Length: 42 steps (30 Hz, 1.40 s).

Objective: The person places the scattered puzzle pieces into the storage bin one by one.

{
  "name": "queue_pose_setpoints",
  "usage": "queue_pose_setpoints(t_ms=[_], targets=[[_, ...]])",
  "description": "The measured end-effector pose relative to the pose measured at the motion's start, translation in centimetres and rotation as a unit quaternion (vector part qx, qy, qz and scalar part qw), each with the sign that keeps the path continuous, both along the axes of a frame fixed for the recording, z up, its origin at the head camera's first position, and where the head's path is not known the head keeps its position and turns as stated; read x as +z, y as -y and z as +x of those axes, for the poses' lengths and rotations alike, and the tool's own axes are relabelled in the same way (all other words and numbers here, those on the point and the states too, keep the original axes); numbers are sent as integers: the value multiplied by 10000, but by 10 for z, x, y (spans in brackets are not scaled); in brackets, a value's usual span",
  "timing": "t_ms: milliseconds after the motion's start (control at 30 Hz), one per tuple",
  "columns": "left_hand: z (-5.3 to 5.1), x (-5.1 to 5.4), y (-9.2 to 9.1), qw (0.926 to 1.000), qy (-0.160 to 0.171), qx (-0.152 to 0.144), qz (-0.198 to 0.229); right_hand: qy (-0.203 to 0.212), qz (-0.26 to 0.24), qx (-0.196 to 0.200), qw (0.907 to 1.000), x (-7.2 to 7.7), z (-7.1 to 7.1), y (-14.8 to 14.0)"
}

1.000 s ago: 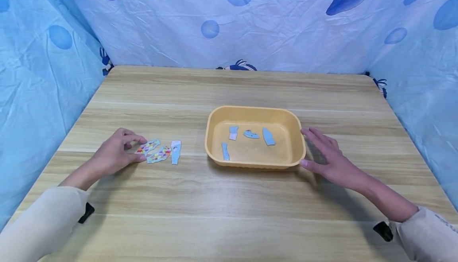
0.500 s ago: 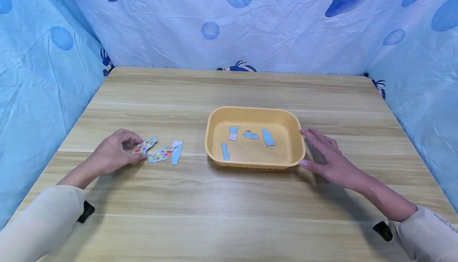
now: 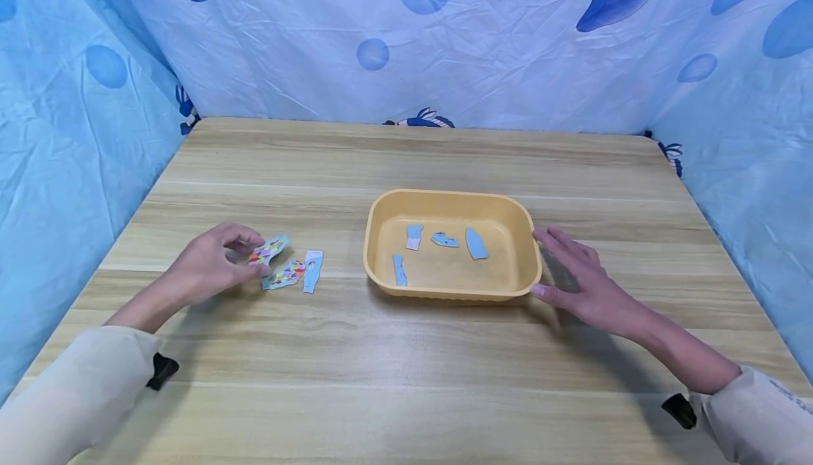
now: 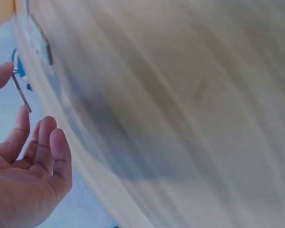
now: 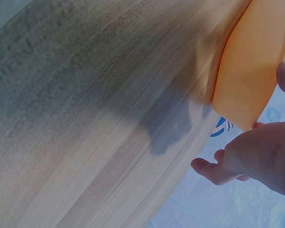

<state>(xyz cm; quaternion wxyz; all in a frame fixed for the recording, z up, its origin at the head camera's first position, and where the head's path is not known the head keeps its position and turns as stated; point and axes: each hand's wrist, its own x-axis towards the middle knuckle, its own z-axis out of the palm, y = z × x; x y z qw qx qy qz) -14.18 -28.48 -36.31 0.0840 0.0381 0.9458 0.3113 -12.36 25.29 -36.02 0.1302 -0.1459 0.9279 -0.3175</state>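
Observation:
My left hand (image 3: 212, 264) pinches a multicoloured puzzle piece (image 3: 269, 248) between thumb and fingertip, raised off the table. In the left wrist view this held piece (image 4: 22, 92) shows edge-on. Just below it on the table lies another patterned puzzle piece (image 3: 287, 274), partly covered in the head view. A blue and pale pink puzzle piece (image 3: 312, 271) lies beside that one, to its right. My right hand (image 3: 587, 285) has its fingers extended against the right end of a yellow plastic basin (image 3: 454, 195). Thumb and fingertips touch the rim.
Inside the basin lie several loose bluish pieces, among them a leaf-shaped piece (image 3: 476, 243) and a narrow piece (image 3: 399, 269). The wood-grain table (image 3: 406, 373) is bounded at the back and sides by a blue patterned curtain (image 3: 286, 56).
My left hand has lifted the patterned piece, first turning it away from its neighbour, then shifting it slightly right and up. My right hand and the basin stay in place.

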Motion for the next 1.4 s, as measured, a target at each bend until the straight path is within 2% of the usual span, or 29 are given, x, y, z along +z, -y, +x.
queue_pose_setpoints(t_ms=[300, 500, 933, 1400], targets=[[-1, 6, -10, 9993, 45, -68, 366, -18, -77, 12, 10000, -1, 0, -1], [-1, 12, -21, 9974, -104, -189, 684, -39, -156, 24, 9999, -1, 1, -1], [-3, 30, -63, 9926, -186, -788, 906, -16, -140, 16, 9999, -2, 0, -2], [-9, 41, -98, 9848, -244, -1268, 1161, -18, -107, 28, 9999, -2, 0, -2]])
